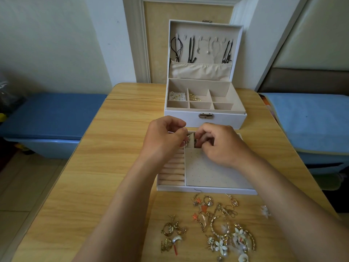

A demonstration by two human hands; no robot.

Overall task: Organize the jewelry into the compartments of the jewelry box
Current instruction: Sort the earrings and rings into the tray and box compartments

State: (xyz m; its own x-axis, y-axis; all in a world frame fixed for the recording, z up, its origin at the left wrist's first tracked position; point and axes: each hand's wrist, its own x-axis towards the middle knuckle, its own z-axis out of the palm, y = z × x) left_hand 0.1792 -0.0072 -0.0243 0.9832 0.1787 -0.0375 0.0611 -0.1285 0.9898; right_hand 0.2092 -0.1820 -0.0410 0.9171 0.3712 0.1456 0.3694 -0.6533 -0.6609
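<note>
Now | left hand (164,138) fingers (181,133) pinch small metal piece (187,138) over tray (207,191) | right hand (219,143): we cannot tell its hold | risk: thin pinch slips, piece missorted.

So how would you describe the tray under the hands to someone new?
On the light wooden table, in front of the open white jewelry box, lies a shallow white tray. Unlike the box, it has beige ring rolls along its left side and a flat perforated panel beside them.

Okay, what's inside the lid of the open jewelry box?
Necklaces hang from hooks: black cords and thin silvery chains. Their lower ends drop behind the gathered fabric pocket, so whatever lies in it is hidden.
</note>
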